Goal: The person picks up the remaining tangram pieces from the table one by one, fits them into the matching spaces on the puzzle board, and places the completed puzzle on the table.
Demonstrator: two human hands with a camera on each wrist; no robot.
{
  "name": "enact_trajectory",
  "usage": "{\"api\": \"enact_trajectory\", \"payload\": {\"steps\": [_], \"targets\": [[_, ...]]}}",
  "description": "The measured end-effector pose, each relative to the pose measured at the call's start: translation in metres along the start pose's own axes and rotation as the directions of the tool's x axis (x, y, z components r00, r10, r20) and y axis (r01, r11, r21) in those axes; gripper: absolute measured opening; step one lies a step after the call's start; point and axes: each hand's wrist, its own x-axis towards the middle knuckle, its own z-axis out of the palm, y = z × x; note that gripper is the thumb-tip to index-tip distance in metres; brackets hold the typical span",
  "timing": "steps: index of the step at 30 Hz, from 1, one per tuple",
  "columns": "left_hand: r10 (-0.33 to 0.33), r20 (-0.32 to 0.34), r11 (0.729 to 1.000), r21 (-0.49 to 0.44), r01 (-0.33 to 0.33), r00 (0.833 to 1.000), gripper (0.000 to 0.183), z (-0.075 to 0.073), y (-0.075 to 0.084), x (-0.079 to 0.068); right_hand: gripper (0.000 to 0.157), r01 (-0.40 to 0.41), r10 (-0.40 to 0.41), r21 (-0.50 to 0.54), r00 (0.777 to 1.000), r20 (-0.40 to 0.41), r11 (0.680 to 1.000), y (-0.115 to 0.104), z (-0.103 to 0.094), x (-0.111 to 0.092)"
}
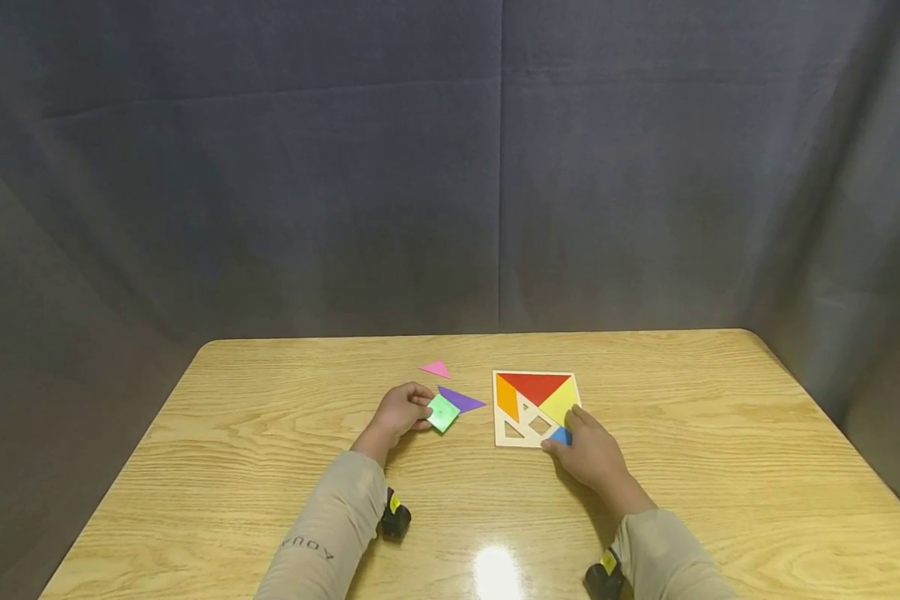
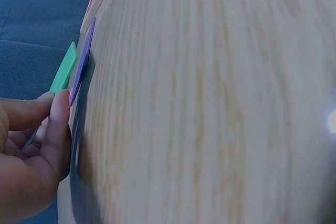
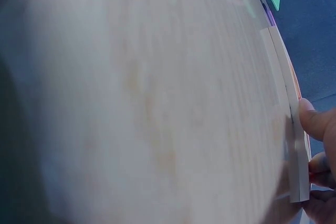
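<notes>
My left hand (image 1: 407,408) pinches a green square tangram piece (image 1: 443,413) by its edge, thumb against fingers. In the left wrist view the green piece (image 2: 65,68) is held tilted, raised above the tabletop. Just beyond it a purple triangle (image 1: 465,402) lies on the table, partly overlapped by the green square. My right hand (image 1: 591,450) grips the wooden tangram board (image 1: 502,437) at its lower right corner, thumb at the near edge and fingers along the right side. Set in the board are a red triangle (image 1: 534,385), an orange parallelogram (image 1: 507,397), a yellow triangle (image 1: 561,403) and a partly covered blue triangle (image 1: 561,436).
A pink triangle (image 1: 437,368) lies behind the purple one. Cut-out openings show in the board's lower left part. The wooden table (image 1: 285,400) ends at the back against a dark curtain (image 1: 360,208). Both wrists carry small black cameras.
</notes>
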Motion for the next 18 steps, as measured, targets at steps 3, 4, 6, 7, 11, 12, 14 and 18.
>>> {"api": "enact_trajectory", "payload": {"steps": [3,4,6,7,11,12,14,18], "targets": [[0.005,0.003,1.0,0.001,-0.005,1.0,0.022,0.0003,0.0003,-0.0007,0.056,0.005,-0.005,0.002,1.0,-0.005,1.0,-0.0001,0.0001,0.0003],[0.005,0.004,1.0,-0.001,-0.005,1.0,0.022,0.0004,0.0006,-0.0012,0.055,0.005,-0.005,0.001,1.0,-0.006,1.0,-0.0001,0.0003,0.0003],[0.003,0.004,1.0,-0.003,-0.003,1.0,0.022,0.0008,0.0012,-0.0017,0.056,0.003,-0.003,0.001,1.0,-0.005,1.0,0.0,0.0006,0.0003],[0.006,0.006,1.0,0.0,-0.006,1.0,0.022,0.0009,0.0012,-0.0019,0.056,0.002,-0.002,0.002,1.0,-0.005,1.0,0.0001,0.0007,0.0004],[0.012,0.012,1.0,-0.006,-0.012,1.0,0.022,0.0026,0.0023,-0.0019,0.058,-0.002,0.002,0.0,1.0,0.002,1.0,0.0005,0.0007,0.0006],[0.016,0.015,1.0,-0.007,-0.016,1.0,0.023,0.0031,0.0023,-0.0019,0.058,-0.002,0.002,0.0,1.0,0.004,1.0,0.0005,0.0005,0.0005],[0.018,0.019,1.0,-0.015,-0.018,1.0,0.023,0.0043,0.0023,-0.0018,0.059,-0.001,0.001,-0.002,1.0,0.007,1.0,0.0006,0.0002,0.0],[0.025,0.026,0.999,-0.023,-0.025,0.999,0.023,0.0063,0.001,-0.0018,0.06,0.0,0.0,0.0,1.0,0.01,1.0,0.0006,0.0001,-0.0006]]}}
